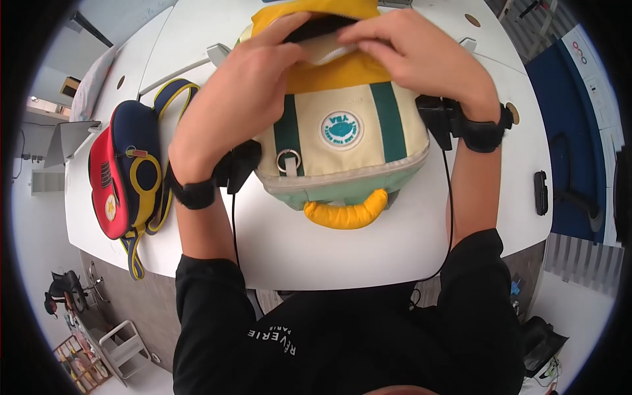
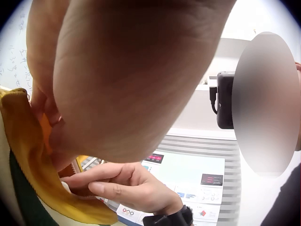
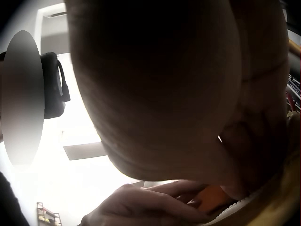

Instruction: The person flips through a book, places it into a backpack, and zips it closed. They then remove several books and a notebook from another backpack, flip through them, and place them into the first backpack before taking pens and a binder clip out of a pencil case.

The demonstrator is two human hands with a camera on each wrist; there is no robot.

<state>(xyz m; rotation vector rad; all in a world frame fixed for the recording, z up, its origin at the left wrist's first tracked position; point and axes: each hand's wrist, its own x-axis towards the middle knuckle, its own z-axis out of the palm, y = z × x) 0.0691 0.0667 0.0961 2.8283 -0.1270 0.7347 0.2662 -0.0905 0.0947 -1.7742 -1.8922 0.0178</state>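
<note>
In the head view a cream, green and yellow backpack (image 1: 401, 125) lies on the table, its yellow padded handle toward the person. Its zipped top gapes, and the inside is dark. The left hand (image 1: 253, 82) grips the left side of the opening, fingers at the yellow edge. From the right, the right hand (image 1: 421, 56) pinches the zipper edge between thumb and fingers. The left wrist view shows the right hand (image 2: 136, 186) at the yellow rim (image 2: 35, 174). Both palms fill much of their own wrist views, hiding part of the fingers.
A red and navy small backpack (image 1: 135, 171) with yellow trim lies left on the white table (image 1: 316, 263). Near the table's right edge is a small black object (image 1: 540, 192). Thin black cables (image 1: 450, 217) run from both wrist cameras down toward the person.
</note>
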